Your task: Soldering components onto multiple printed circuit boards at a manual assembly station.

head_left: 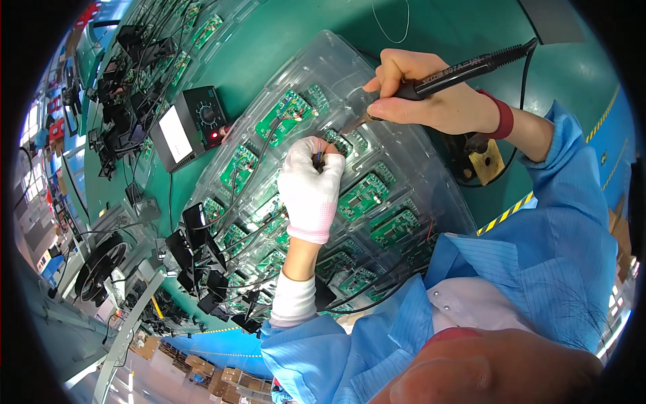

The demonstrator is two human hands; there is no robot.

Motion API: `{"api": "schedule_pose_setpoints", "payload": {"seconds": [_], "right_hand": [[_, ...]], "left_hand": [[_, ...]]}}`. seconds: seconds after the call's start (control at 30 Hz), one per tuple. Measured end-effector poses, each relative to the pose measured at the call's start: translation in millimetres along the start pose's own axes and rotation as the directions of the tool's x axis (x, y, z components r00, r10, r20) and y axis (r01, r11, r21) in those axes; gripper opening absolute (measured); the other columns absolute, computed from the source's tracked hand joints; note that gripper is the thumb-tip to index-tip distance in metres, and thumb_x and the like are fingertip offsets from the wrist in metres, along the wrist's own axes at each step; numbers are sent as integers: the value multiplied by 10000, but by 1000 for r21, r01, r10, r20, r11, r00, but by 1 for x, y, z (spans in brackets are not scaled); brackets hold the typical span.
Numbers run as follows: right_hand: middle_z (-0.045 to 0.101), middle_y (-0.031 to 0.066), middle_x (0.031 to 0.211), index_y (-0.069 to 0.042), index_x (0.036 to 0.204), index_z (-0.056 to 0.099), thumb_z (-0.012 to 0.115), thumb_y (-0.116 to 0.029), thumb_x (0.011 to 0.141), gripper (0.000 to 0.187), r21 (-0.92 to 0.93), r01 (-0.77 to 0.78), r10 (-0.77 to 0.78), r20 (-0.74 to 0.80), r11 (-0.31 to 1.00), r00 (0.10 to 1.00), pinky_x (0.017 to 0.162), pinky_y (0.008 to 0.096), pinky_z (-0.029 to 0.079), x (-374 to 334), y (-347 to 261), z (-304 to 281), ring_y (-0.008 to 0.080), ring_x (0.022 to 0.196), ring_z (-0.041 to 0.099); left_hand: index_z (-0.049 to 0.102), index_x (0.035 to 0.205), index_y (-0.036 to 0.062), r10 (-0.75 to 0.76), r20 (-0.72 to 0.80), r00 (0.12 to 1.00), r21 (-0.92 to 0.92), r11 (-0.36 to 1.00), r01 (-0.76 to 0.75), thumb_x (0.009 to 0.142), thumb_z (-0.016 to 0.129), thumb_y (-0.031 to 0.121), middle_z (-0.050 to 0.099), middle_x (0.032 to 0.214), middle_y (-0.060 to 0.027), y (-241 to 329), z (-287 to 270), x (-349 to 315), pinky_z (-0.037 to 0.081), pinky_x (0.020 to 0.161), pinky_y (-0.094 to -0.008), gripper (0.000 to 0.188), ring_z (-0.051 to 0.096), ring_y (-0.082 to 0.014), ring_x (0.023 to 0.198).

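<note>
Over the clear plastic tray point(417, 138) on the green bench, two hands converge on one small circuit board point(342, 143), seated in the tray's upper middle part, partly covered by fingers.

Left hand point(309, 182), in a white glove with fingertips bare: nearer of the two, right at the board's left side. Fingers drawn in to a narrow pinch; whether they grip the board, a wire or merely steady it, cannot tell.

Right hand point(447, 111), bare, red band point(503, 118) at wrist: closed round a black soldering iron point(464, 70), pen fashion. Board lies to its left and slightly lower in view, the iron's length bridging the gap. Iron's long axis slants from upper right down to lower left, tip at the board; contact or slight clearance, cannot tell. Board's own long axis: too covered to judge.

About them: larger green board point(363, 196) just below; black control box point(192, 128) with red light, left; yellow sponge point(487, 163), right, beyond the tray.
</note>
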State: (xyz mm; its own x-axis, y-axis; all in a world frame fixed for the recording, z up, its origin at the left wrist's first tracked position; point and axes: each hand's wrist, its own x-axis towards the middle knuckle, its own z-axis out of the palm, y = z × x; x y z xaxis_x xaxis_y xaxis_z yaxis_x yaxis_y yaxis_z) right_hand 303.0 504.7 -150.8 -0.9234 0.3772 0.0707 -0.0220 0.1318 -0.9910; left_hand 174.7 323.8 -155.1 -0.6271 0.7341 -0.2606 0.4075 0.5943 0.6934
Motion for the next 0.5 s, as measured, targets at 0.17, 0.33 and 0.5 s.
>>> {"api": "schedule_pose_setpoints", "payload": {"seconds": [0.17, 0.33, 0.5], "right_hand": [[462, 8, 631, -55, 701, 470, 647, -12, 770, 195, -47, -3, 4, 14, 999, 1000, 867, 335, 477, 0, -3, 2, 130, 608, 483], [466, 9, 633, -57, 699, 467, 654, -19, 767, 203, -33, -34, 34, 15, 999, 999, 866, 336, 474, -2, -3, 3, 130, 614, 488], [473, 10, 638, -59, 697, 460, 662, -27, 766, 215, -58, -40, 41, 20, 998, 999, 865, 336, 473, -1, -5, 3, 130, 620, 494]], "left_hand": [[609, 786, 35, 13, -19, 1000, 24, 1000, -13, 684, 613, 72, 600, 676, -59, 2, -1, -1, 447, 550, -293, 109, 522, -184, 545], [610, 786, 33, 39, -34, 999, 17, 999, -39, 682, 617, 73, 607, 692, -64, -2, 3, -1, 450, 551, -294, 111, 529, -188, 549], [610, 791, 31, 50, -43, 998, 34, 998, -49, 685, 625, 78, 610, 701, -68, -2, 3, -2, 451, 552, -296, 116, 532, -191, 549]]}}
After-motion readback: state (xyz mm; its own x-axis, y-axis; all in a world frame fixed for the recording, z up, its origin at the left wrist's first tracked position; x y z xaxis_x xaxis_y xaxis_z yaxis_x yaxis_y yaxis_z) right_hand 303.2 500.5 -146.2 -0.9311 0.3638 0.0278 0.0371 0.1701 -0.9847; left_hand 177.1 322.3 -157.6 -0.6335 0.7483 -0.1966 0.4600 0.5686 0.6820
